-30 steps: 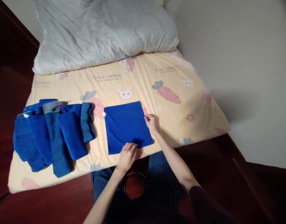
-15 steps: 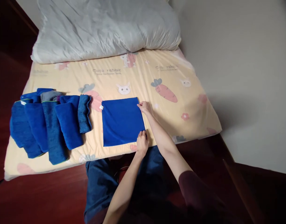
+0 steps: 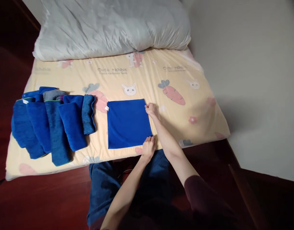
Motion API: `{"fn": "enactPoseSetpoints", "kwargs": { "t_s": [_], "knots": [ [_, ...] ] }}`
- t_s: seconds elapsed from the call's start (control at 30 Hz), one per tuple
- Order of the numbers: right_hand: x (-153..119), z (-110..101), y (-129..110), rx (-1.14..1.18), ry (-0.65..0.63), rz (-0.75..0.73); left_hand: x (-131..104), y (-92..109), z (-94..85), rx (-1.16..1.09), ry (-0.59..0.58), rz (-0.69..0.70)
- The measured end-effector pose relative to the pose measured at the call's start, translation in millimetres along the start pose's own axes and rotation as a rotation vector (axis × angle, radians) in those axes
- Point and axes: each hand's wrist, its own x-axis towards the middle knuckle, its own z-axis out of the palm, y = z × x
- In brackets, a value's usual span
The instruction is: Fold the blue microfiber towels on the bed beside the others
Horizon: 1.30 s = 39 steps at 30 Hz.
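A blue square cloth (image 3: 129,123) lies flat on the bed sheet, with a small white tag (image 3: 107,108) at its left edge near the top. My left hand (image 3: 148,147) is closed on the cloth's lower right corner. Higher up, my right hand (image 3: 151,109) pinches the right edge close to the upper corner. My two forearms nearly run side by side, the left one lower. To the left of the cloth lies a group of folded blue cloths (image 3: 72,126), partly overlapping, with a grey one (image 3: 53,95) among them.
The yellow sheet (image 3: 142,76) has rabbit and carrot prints. A grey-white quilt (image 3: 108,28) is bunched across the back of the bed. A pale wall (image 3: 252,80) stands at the right. My legs (image 3: 101,188) are at the front edge, above the dark red floor (image 3: 53,198).
The view has shifted slightly, so the bed and cloths appear a little further right. My right hand's fingers look more curled at the cloth's edge. The cloth remains flat.
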Motion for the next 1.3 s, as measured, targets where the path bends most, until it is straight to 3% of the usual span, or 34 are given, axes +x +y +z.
{"fn": "enactPoseSetpoints", "kwargs": {
  "t_s": [0.1,0.17,0.23,0.3,0.37,0.47,0.6,0.67,0.77,0.9,0.97,1.07,1.17,1.23,1.3],
  "knots": [
    [-17.1,4.4,-8.2,-0.053,0.16,-0.096,2.1,-7.4,-15.7,-0.038,-0.042,0.051],
    [-29.3,11.8,-15.1,-0.08,0.233,-0.315,11.7,-25.3,-37.2,-0.059,0.031,0.087],
    [-37.4,22.0,-22.2,-0.112,0.16,-0.584,32.3,-56.5,-66.9,-0.013,0.185,0.084],
    [-38.4,32.9,-27.8,-0.145,0.039,-0.744,63.4,-97.8,-101.6,0.09,0.318,0.045],
    [-32.2,42.2,-30.0,-0.166,-0.017,-0.744,98.8,-142.1,-135.9,0.175,0.359,0.025],
    [-14.7,50.7,-23.8,-0.17,-0.012,-0.662,142.4,-198.0,-173.6,0.228,0.319,0.022],
    [13.1,55.3,-3.8,-0.145,0.038,-0.591,165.9,-235.9,-186.4,0.244,0.318,0.014],
    [23.6,56.4,1.4,-0.126,0.064,-0.516,168.3,-238.6,-184.5,0.25,0.335,-0.002],
    [21.4,56.9,-9.4,-0.137,0.069,-0.467,166.5,-223.4,-179.6,0.262,0.341,-0.017],
    [-29.0,61.6,-40.9,-0.146,0.014,-0.612,144.6,-183.7,-158.4,0.283,0.273,0.121],
    [-61.5,65.0,-42.5,-0.136,-0.054,-0.719,123.1,-171.5,-143.0,0.284,0.206,0.19],
    [-89.0,60.1,-16.9,-0.129,-0.056,-0.664,88.5,-177.2,-132.0,0.275,0.231,0.137],
    [-86.9,41.4,14.0,-0.138,-0.012,-0.497,63.2,-198.9,-141.5,0.277,0.274,0.071],
    [-84.3,29.8,18.0,-0.16,-0.023,-0.411,51.3,-206.4,-150.5,0.284,0.291,0.036],
    [-93.1,27.5,6.0,-0.184,-0.014,-0.366,40.1,-200.5,-152.8,0.291,0.314,-0.002]
  ]
}}
